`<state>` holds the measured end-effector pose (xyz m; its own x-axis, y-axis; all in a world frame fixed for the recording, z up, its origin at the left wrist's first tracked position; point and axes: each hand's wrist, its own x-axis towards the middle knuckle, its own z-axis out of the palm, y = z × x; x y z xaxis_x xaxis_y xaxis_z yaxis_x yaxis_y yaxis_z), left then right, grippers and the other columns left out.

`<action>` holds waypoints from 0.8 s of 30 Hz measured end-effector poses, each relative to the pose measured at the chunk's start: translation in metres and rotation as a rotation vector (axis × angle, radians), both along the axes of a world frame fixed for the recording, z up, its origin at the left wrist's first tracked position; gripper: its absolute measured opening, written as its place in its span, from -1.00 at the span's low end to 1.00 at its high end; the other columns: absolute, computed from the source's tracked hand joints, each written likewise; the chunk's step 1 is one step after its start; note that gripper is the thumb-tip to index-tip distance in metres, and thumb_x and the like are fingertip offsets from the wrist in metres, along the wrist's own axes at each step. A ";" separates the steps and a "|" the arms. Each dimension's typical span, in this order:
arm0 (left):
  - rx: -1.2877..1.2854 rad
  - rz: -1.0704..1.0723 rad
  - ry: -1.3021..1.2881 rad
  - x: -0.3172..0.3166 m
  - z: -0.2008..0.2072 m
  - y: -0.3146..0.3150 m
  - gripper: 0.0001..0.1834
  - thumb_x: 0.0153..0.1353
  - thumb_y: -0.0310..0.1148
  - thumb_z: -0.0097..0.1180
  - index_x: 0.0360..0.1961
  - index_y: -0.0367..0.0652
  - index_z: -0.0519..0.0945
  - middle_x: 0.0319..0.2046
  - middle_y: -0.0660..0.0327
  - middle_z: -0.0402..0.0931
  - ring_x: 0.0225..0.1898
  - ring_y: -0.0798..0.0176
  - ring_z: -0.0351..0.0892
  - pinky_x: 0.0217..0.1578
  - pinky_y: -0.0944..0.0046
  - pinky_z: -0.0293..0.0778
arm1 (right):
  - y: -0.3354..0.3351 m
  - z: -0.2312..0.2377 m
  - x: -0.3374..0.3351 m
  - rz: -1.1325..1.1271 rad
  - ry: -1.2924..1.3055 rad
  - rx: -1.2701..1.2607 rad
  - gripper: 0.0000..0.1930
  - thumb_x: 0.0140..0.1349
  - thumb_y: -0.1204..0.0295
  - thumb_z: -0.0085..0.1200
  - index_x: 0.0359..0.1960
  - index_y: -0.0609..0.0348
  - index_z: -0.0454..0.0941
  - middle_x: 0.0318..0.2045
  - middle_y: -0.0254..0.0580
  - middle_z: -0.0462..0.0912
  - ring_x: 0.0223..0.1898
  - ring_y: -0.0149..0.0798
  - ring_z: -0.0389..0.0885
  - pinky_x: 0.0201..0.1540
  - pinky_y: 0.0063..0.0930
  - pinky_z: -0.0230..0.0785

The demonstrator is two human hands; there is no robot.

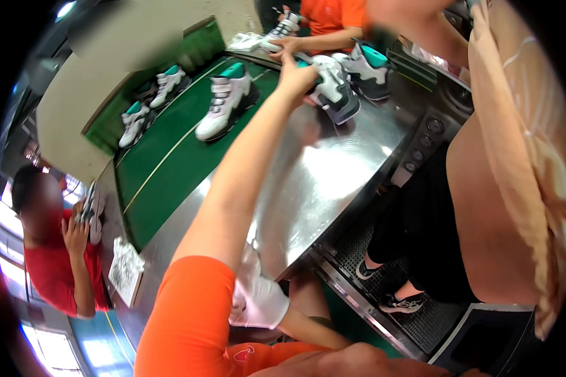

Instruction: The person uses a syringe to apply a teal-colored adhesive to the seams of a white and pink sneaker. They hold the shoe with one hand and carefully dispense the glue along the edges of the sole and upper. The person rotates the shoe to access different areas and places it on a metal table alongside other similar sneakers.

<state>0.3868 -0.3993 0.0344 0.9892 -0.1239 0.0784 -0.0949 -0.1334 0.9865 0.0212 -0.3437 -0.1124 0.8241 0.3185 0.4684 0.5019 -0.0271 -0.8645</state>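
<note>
My left arm, in an orange sleeve, reaches up across the metal table. Its hand (297, 76) grips a white and grey high-top sneaker (334, 85) with teal lining and a dark sole, at the far side of the tabletop. A similar sneaker (366, 70) stands just right of it. Low in the view, close to my body, my right hand (258, 303) is covered by white fabric, a glove or a cloth; its fingers are not clear. Left of my left forearm, another strapped sneaker (225, 103) stands on the green belt.
More sneakers (168, 87) line the belt's (163, 169) far edge. Across the table a person in orange (330, 19) handles a sneaker; at left, a person in red (63, 251) holds one. At right stands a person in black trousers (421, 232), beside a machine with knobs (424, 141).
</note>
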 end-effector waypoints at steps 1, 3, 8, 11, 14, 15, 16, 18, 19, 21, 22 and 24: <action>-0.159 0.000 -0.003 -0.008 -0.001 0.036 -0.11 0.04 -0.50 0.11 0.40 -0.09 -0.01 -0.19 -0.04 0.50 -0.28 -0.04 0.66 -0.51 -0.02 0.65 | 0.002 0.004 0.003 -0.016 -0.062 -0.017 -0.14 -0.06 0.16 0.37 0.26 0.24 0.25 -0.25 -0.02 0.58 -0.15 0.05 0.60 -0.03 -0.18 0.48; -0.367 -0.054 0.164 -0.038 0.004 0.103 -0.31 0.05 -0.56 0.04 0.29 -0.13 0.22 -0.22 0.03 0.52 -0.32 0.01 0.65 -0.53 -0.10 0.65 | 0.002 0.014 0.009 -0.059 -0.172 -0.109 -0.09 -0.11 0.20 0.43 0.28 0.21 0.21 -0.07 -0.02 0.54 -0.09 -0.04 0.57 0.04 -0.24 0.44; 0.125 0.053 -0.171 -0.223 0.050 0.234 -0.16 0.06 -0.55 0.07 0.44 0.05 0.20 -0.22 0.20 0.51 -0.29 0.39 0.47 -0.28 0.38 0.42 | -0.017 0.029 -0.008 0.098 0.102 -0.049 -0.16 -0.23 0.30 0.48 0.17 0.27 0.37 -0.21 -0.09 0.55 -0.18 -0.14 0.60 -0.06 -0.37 0.48; 0.384 0.033 -0.378 -0.338 0.066 0.309 -0.08 -0.01 -0.60 -0.01 0.48 0.01 0.11 0.12 0.16 0.38 0.06 0.36 0.35 0.08 0.43 0.27 | -0.036 0.059 -0.035 0.109 0.039 -0.184 -0.13 -0.30 0.34 0.49 0.16 0.30 0.38 -0.27 -0.16 0.57 -0.30 -0.33 0.62 -0.22 -0.47 0.52; 0.868 -0.102 -0.422 -0.446 0.070 0.354 -0.08 -0.01 -0.68 -0.01 0.46 -0.12 0.05 0.31 0.03 0.29 0.34 0.05 0.28 0.28 0.22 0.16 | -0.048 0.066 -0.040 0.229 0.082 -0.113 -0.06 -0.33 0.35 0.49 0.21 0.37 0.34 -0.13 -0.09 0.59 -0.25 -0.33 0.62 -0.17 -0.47 0.55; 0.914 -0.192 -0.157 -0.473 0.066 0.363 -0.10 -0.05 -0.73 0.00 0.42 -0.16 0.11 0.33 -0.09 0.24 0.35 -0.15 0.24 0.32 0.12 0.15 | -0.052 0.067 -0.041 0.226 0.171 -0.144 -0.02 -0.33 0.36 0.47 0.26 0.35 0.30 -0.08 -0.06 0.58 -0.22 -0.31 0.61 -0.16 -0.47 0.53; 1.002 -0.253 -0.265 -0.499 0.052 0.372 -0.14 -0.05 -0.76 -0.02 0.39 -0.20 0.18 0.27 -0.10 0.31 0.31 -0.18 0.29 0.27 0.02 0.28 | -0.050 0.068 -0.037 0.230 0.233 -0.174 0.00 -0.32 0.37 0.46 0.29 0.30 0.28 -0.07 -0.07 0.58 -0.20 -0.32 0.60 -0.14 -0.49 0.51; 0.876 -0.068 -0.281 -0.547 0.028 0.388 -0.19 -0.07 -0.75 0.00 0.33 -0.22 0.25 0.26 -0.11 0.32 0.27 -0.20 0.35 0.24 -0.01 0.33 | -0.046 0.072 -0.028 0.245 0.353 -0.283 0.03 -0.31 0.39 0.43 0.36 0.21 0.24 -0.07 -0.09 0.58 -0.19 -0.33 0.58 -0.13 -0.51 0.49; 0.845 0.032 -0.234 -0.563 0.024 0.393 -0.23 -0.08 -0.74 0.01 0.29 -0.24 0.30 0.25 -0.11 0.35 0.25 -0.22 0.38 0.22 -0.03 0.35 | -0.041 0.076 -0.022 0.257 0.397 -0.353 0.05 -0.31 0.40 0.42 0.39 0.16 0.22 -0.07 -0.11 0.58 -0.19 -0.34 0.57 -0.13 -0.52 0.47; 0.981 -0.065 -0.455 -0.571 0.015 0.395 -0.35 -0.07 -0.73 -0.01 0.17 -0.24 0.39 0.19 -0.09 0.41 0.21 -0.25 0.42 0.18 -0.08 0.39 | -0.038 0.080 -0.012 0.255 0.442 -0.425 0.04 -0.29 0.46 0.38 0.40 0.15 0.21 -0.12 -0.17 0.56 -0.25 -0.38 0.52 -0.16 -0.53 0.45; 0.992 -0.066 -0.507 -0.575 0.010 0.390 -0.49 0.00 -0.63 0.09 0.06 -0.15 0.46 0.17 0.00 0.46 0.20 -0.26 0.44 0.16 -0.13 0.41 | -0.036 0.084 -0.008 0.253 0.471 -0.467 0.02 -0.29 0.48 0.36 0.39 0.14 0.22 -0.12 -0.18 0.56 -0.25 -0.39 0.51 -0.16 -0.54 0.45; 1.065 0.011 -0.534 -0.580 -0.002 0.381 -0.63 0.02 -0.42 0.23 -0.11 0.10 0.50 0.13 0.15 0.49 0.17 -0.22 0.47 0.12 -0.16 0.47 | -0.034 0.096 -0.002 0.244 0.532 -0.514 -0.03 -0.28 0.54 0.33 0.36 0.13 0.27 -0.14 -0.21 0.54 -0.27 -0.43 0.50 -0.17 -0.56 0.44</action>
